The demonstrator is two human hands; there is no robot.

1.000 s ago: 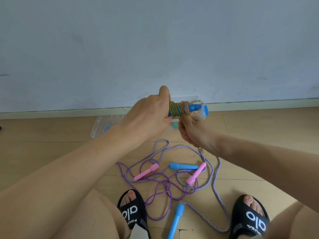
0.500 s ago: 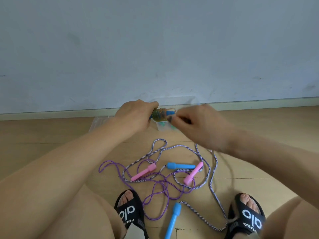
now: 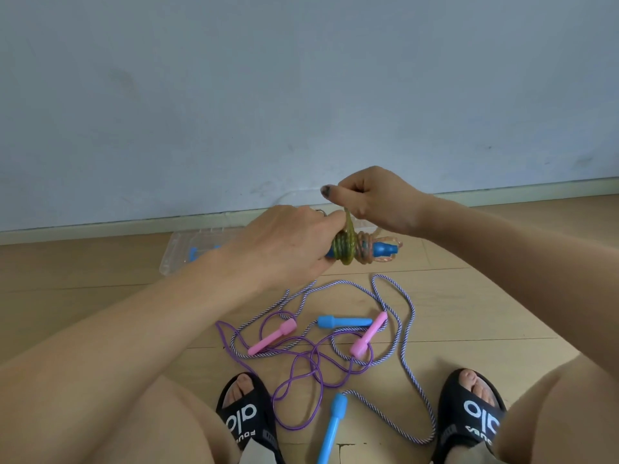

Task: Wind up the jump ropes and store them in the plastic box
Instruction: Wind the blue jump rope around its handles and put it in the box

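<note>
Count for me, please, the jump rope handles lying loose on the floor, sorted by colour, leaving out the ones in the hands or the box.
Blue handles: 2, one near the pink ones and one between the feet.
Pink handles: 2, one on the left and one on the right.
Total: 4 loose handles.

Floor [image 3: 469,296]: wood-look planks, matt, smooth, pale. Wall [image 3: 301,78]: painted, matt, w/ faint scuffs. Plastic box [image 3: 177,252]: clear plastic, glossy. Wound rope [image 3: 351,249] you hold: translucent glossy plastic cord, green/orange, round a smooth blue plastic handle [image 3: 383,249]. Striped rope [image 3: 407,329]: braided cloth cord, rough-looking. Purple rope [image 3: 301,373]: smooth shiny plastic. Pink handles [image 3: 271,338]: matt plastic. Slippers [image 3: 248,416]: black, matt, rubbery-looking.
</note>
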